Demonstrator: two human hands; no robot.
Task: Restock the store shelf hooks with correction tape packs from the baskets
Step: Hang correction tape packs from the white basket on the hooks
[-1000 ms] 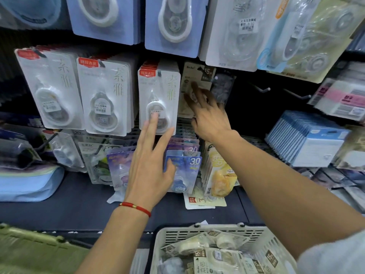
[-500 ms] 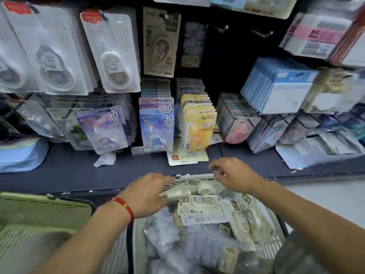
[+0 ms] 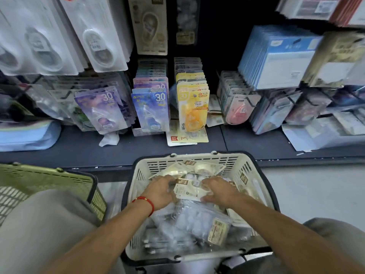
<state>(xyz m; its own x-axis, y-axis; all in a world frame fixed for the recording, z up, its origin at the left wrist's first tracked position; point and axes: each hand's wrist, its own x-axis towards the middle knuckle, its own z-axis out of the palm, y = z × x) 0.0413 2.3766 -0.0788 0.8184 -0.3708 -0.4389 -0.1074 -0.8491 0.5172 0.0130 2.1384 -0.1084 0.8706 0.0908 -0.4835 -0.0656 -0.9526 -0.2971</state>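
Note:
Both my hands are down inside the white basket (image 3: 249,176), which is full of correction tape packs. My left hand (image 3: 160,191), with a red bracelet at the wrist, grips the left edge of a beige pack (image 3: 188,191) marked 15. My right hand (image 3: 218,190) curls over the same pack's right edge. More beige packs (image 3: 199,168) lie behind it, and clear bagged bundles (image 3: 189,220) lie under my forearms. On the shelf hooks above, a matching beige pack (image 3: 148,26) hangs beside white packs (image 3: 98,36).
A green basket (image 3: 49,177) stands at the left, partly behind my knee. The dark shelf ledge (image 3: 79,149) carries purple, blue (image 3: 151,111) and yellow (image 3: 192,107) packs upright, with loose cards lying flat. Blue boxes (image 3: 276,58) hang at the right. Pale floor lies right of the basket.
My hands came down from the hanging packs into the white basket and closed on a beige pack. My view tilted down, so the basket now fills the lower middle.

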